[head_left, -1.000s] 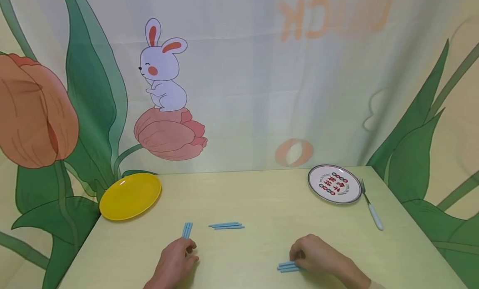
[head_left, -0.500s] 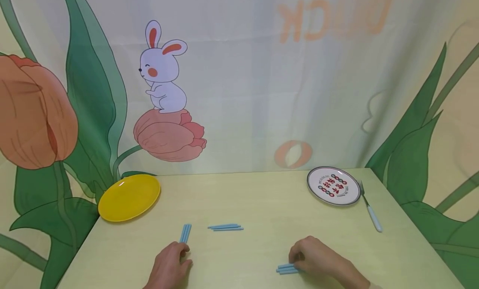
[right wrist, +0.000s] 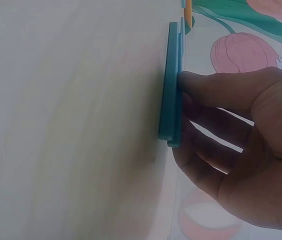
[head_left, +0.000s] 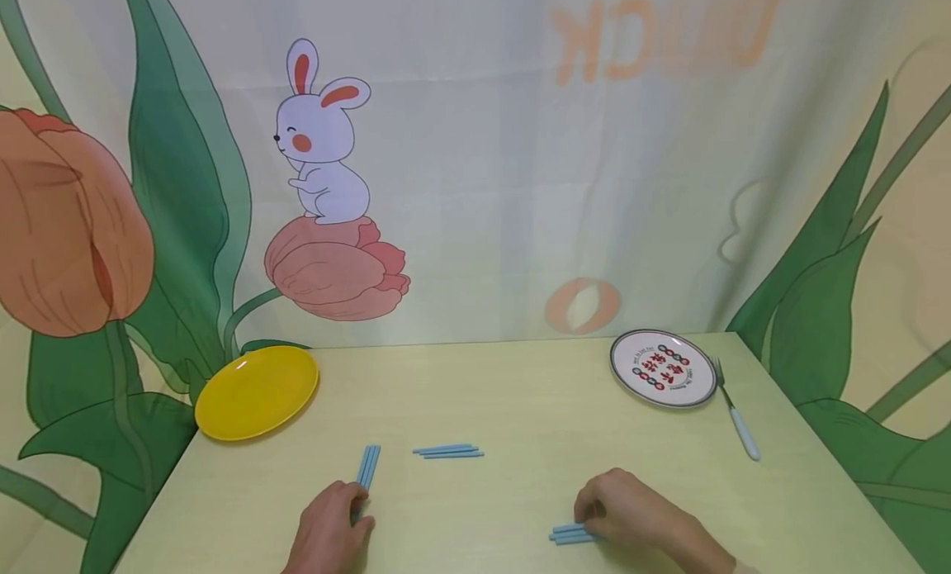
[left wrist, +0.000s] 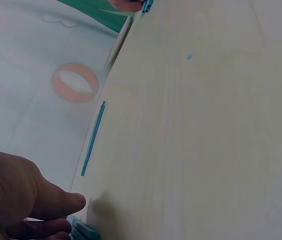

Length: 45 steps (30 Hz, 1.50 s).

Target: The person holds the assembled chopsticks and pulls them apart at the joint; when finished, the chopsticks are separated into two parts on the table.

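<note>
In the head view my left hand (head_left: 330, 528) is at the near end of a bundle of slim blue sticks (head_left: 369, 463). Its fingers touch the sticks, and in the left wrist view the thumb stands apart from them. My right hand (head_left: 627, 508) pinches a second bundle of blue sticks (head_left: 570, 533) between thumb and fingers, low over the table. The right wrist view shows these sticks (right wrist: 170, 85) side by side against the thumb tip, their ends uneven. A third group of blue sticks (head_left: 449, 452) lies crosswise on the table between the hands, touched by neither.
A yellow plate (head_left: 257, 394) sits at the table's back left corner. At the back right is a white plate (head_left: 664, 368) with red print, and beside it a fork (head_left: 737, 417) with a pale handle. A printed curtain (head_left: 475, 169) hangs behind the pale table (head_left: 475, 392).
My left hand has drawn back a little, down and left, uncovering more of its sticks, and its thumb is nearer the fingers. The right hand and its sticks have hardly moved.
</note>
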Tool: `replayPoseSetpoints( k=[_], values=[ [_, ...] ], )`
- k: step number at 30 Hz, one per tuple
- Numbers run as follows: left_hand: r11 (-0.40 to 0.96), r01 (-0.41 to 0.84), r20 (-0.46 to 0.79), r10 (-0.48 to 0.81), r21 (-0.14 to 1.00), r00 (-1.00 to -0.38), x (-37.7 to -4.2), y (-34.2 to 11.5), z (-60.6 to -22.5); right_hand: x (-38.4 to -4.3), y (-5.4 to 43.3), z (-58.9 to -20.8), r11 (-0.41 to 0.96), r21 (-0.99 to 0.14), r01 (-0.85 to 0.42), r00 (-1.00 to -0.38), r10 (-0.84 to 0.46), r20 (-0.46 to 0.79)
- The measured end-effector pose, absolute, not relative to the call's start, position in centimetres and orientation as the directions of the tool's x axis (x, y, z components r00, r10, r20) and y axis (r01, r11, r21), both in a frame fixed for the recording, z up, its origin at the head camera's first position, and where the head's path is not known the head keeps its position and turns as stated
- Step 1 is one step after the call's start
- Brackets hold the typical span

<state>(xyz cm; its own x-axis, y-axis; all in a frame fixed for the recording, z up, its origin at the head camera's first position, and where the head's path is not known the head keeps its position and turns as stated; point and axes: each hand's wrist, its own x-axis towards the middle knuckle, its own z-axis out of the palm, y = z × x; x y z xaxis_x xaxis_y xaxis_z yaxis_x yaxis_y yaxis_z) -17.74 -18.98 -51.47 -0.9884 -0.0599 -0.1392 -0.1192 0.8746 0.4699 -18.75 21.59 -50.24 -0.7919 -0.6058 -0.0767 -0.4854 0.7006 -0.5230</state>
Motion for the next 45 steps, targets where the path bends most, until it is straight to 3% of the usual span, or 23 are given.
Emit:
replayPoseSetpoints(
  k=[15, 33, 45],
  values=[
    [0.895, -0.103, -0.081, -0.075, 0.434, -0.994, -17.6, -19.6, -52.1, -18.7, 21.8, -50.3, 0.708, -0.514, -0.484, -0.789, -0.607, -0.093],
    [0.889, -0.201, -0.175, -0.139, 0.412, -0.975, -18.0, -19.6, -51.8, -18.9, 21.8, -50.3, 0.695, -0.519, -0.498, -0.783, -0.617, -0.074],
    [0.893, -0.18, -0.182, -0.113, 0.412, -0.977, -18.0, -20.1, -51.7, -18.9, 21.7, -50.3, 0.69, -0.522, -0.501, -0.782, -0.62, -0.069]
  ],
)
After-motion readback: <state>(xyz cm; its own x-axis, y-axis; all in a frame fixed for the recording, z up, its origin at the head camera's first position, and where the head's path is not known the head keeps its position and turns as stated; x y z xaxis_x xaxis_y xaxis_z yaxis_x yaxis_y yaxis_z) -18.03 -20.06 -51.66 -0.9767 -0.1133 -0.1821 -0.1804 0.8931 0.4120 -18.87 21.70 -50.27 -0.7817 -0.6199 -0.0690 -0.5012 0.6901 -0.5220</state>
